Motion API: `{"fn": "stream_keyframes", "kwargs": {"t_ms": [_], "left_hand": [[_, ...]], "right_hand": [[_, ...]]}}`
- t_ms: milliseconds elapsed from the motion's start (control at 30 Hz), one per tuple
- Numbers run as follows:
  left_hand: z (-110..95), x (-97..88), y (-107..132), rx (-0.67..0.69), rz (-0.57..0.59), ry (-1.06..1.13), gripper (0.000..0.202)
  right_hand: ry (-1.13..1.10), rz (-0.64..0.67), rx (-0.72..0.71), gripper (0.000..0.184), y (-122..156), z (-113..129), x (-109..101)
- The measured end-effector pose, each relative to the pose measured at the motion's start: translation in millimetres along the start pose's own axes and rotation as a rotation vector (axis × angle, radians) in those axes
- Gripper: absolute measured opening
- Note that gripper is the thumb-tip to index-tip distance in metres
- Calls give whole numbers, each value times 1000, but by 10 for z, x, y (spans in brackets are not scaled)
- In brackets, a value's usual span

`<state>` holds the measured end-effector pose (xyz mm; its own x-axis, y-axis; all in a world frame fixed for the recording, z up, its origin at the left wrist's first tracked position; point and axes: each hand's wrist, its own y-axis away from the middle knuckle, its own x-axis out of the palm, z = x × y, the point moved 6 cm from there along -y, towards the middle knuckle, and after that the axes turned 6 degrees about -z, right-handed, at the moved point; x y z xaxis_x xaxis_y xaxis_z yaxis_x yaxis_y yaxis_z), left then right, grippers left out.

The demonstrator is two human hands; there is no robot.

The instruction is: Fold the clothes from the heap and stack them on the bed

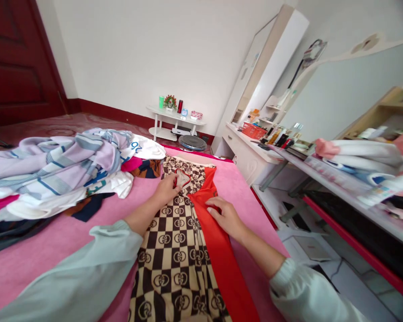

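A long garment (177, 237) in a black-and-cream check with round printed motifs lies lengthwise on the pink bedding in front of me. Its neckline, trimmed in dark red, shows near the far end. A red sleeve or panel (215, 241) runs down its right side. My left hand (169, 188) is closed at the left of the neckline, fingertips pinching the cloth there. Over on the right, my right hand (226, 217) rests on the red cloth with fingers stretched and slightly bent, gripping nothing that I can see.
A heap of clothes (67, 156) covers the left of the pink bedding (121, 241). Beyond the foot stands a small white table (174, 114) with a plant and cups. A white dresser (245, 152) and a cluttered glass shelf (339, 179) line the right side.
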<state>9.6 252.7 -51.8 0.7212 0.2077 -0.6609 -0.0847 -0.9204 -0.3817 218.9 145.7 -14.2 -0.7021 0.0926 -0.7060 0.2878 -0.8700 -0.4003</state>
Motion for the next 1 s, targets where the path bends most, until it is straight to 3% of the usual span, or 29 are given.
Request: {"fn": "stream_keyframes", "kwargs": {"t_ms": [167,333,433,533,600,700,833,933,1000], "left_hand": [[-144,-204,419,149,186,83,69],[-378,-636,1280,380,449,141,38],[-435,-928,1746,401,593,175,36],[-516,-1147,2029,364,691,166,34],[-642,-1229,2121,353,728,154,29],[-940,-1262,2178,374,754,146,19],[-1287,-1174,2254,374,781,88,29],[-1368,-1071,2332,388,791,9,36],[-1342,-1029,2361,401,781,-15,25]], "right_hand": [[55,115,-12,18,416,286,-140],[201,319,-191,33,887,507,-365],[323,478,-291,42,1198,531,-505],[395,581,-340,46,1413,607,-611],[389,583,-340,44,1458,721,-646],[336,491,-272,31,1393,927,-617],[315,344,28,16,1246,994,-410],[399,303,198,23,1197,912,-211],[454,306,227,18,1170,863,-113]]}}
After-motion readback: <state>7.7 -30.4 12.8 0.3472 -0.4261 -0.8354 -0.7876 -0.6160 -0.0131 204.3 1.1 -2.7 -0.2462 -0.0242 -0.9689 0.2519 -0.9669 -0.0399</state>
